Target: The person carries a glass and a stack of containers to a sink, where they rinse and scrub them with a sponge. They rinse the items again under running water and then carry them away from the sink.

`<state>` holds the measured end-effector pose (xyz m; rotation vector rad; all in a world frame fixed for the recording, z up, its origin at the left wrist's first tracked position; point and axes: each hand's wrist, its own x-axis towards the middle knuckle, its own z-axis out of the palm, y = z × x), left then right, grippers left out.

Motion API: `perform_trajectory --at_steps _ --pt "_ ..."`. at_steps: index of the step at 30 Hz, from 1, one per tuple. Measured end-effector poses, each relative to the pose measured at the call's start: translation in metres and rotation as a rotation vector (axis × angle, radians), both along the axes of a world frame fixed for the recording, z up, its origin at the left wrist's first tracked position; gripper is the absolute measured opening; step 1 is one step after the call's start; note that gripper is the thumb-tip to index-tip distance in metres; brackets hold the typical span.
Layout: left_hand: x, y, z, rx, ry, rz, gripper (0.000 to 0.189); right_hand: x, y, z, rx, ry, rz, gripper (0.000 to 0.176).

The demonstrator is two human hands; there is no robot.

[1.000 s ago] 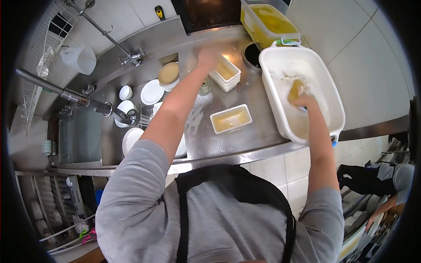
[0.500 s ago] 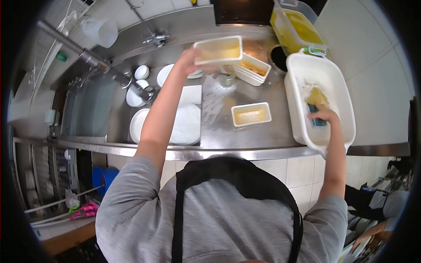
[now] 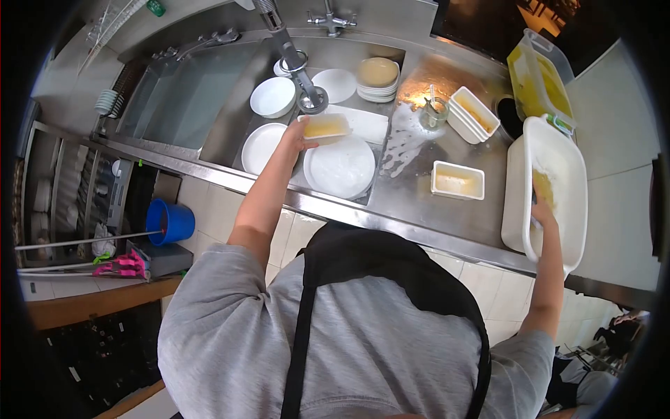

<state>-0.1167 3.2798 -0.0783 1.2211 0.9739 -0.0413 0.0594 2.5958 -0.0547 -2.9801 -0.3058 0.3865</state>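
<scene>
My left hand (image 3: 300,135) grips a white rectangular dish (image 3: 325,128) with yellowish residue, over the sink beneath the spray head (image 3: 312,99). Below that dish lie a large white plate (image 3: 339,167) and a white rectangular plate (image 3: 366,126). My right hand (image 3: 543,211) is inside the white tub (image 3: 516,202), closed around a dark scouring pad (image 3: 541,183), with a yellow cloth or sponge (image 3: 545,194) beside it. Another residue-coated dish (image 3: 457,181) stands on the steel counter, and stacked rectangular dishes (image 3: 473,115) are behind it.
A glass jar with utensils (image 3: 433,114) stands left of the stacked dishes. Bowls (image 3: 273,97) and stacked plates (image 3: 377,78) sit in the sink. A yellow-filled container (image 3: 541,80) is behind the tub. Another person (image 3: 593,387) is partly visible at the lower right.
The view has shifted left. My left hand has carried the dish from above the counter to the sink. My right hand has closed around the dark pad and moved toward the tub's near side.
</scene>
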Motion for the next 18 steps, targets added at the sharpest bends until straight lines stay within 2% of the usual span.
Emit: perform_trajectory --at_steps 2,3,5,7,9,10,12,13,15,16,18 --pt "0.005 0.000 -0.003 -0.034 -0.057 -0.003 0.032 0.009 -0.005 0.000 0.236 -0.122 0.086 0.069" --pt "0.009 0.001 -0.005 -0.064 -0.112 -0.007 0.032 0.009 0.000 0.011 0.233 -0.125 0.086 0.069" --pt "0.023 0.006 -0.021 -0.023 -0.176 -0.062 0.031 0.003 0.025 0.057 0.473 -0.137 -0.145 0.052" --pt "0.031 0.002 -0.032 0.020 -0.234 -0.122 0.029 0.001 0.062 0.091 0.666 -0.251 -0.089 0.045" --pt "0.040 -0.011 -0.034 0.739 -0.237 -0.339 0.023 -0.026 0.132 0.142 0.839 -0.169 -0.050 0.038" --pt "0.038 -0.022 -0.029 0.740 -0.240 -0.346 0.023 -0.035 0.163 0.156 0.825 -0.109 0.064 0.035" --pt "0.019 -0.056 -0.009 1.662 -0.460 -0.543 0.021 -0.058 0.227 0.165 0.820 0.017 0.244 0.031" --pt "0.014 -0.072 0.001 1.663 -0.467 -0.550 0.021 -0.071 0.260 0.158 0.783 0.037 0.291 0.029" --pt "0.011 -0.096 0.021 1.759 -0.541 -0.435 0.024 -0.082 0.317 0.117 0.776 0.179 0.579 0.028" --pt "0.017 -0.099 0.026 1.760 -0.556 -0.441 0.024 -0.094 0.343 0.106 0.672 0.129 0.635 0.030" --pt "0.029 -0.105 0.036 1.173 -0.579 -0.220 0.027 -0.099 0.387 0.067 0.695 -0.057 0.729 0.031"
